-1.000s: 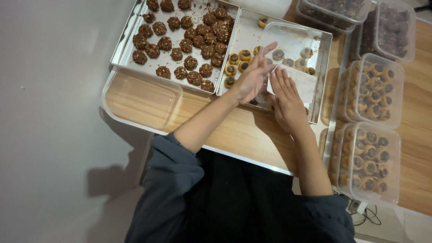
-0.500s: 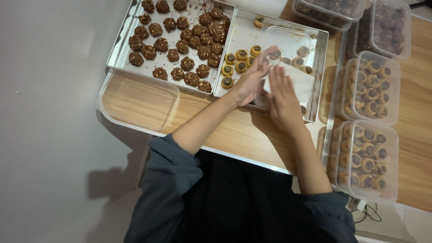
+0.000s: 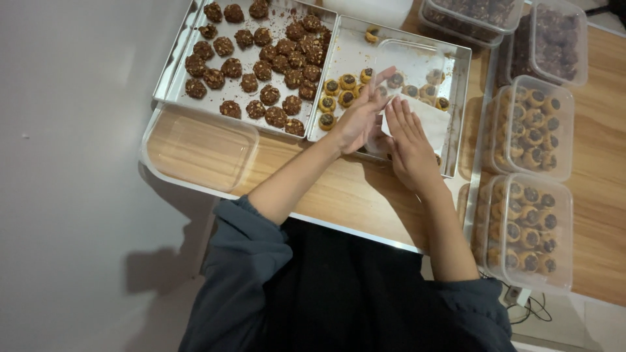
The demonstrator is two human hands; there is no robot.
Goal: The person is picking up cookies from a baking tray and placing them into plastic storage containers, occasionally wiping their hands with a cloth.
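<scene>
1. Hands meet over the right metal tray (image 3: 460, 111), at the near end of a clear plastic box (image 3: 417, 58) that lies in that tray.
2. The left hand (image 3: 360, 114) lies on the box's near left corner, its fingers stretched out and close together, pointing up and to the right; whether they grip anything I cannot tell.
3. The right hand (image 3: 409, 145) lies flat, palm down, fingers straight and slightly spread, pressing on a white sheet of paper (image 3: 433, 122) at the box's near end.
4. The two hands touch or nearly touch at the fingertips.
5. Small round tarts with dark centres (image 3: 339, 91) sit in the tray just left of the left hand; more of them show through the box.
6. The left metal tray (image 3: 171, 65) touches the right one and is filled with dark brown nut-flecked cookies (image 3: 261, 62).
7. An empty clear box (image 3: 202, 146) stands on the wooden table (image 3: 345, 192), near the left forearm.
8. To the right, well apart from the hands, stand two clear boxes packed with tarts (image 3: 531, 228) and, farther off, boxes of dark cookies (image 3: 554, 39).
9. Both sleeves are dark grey, pushed up past the elbows.
</scene>
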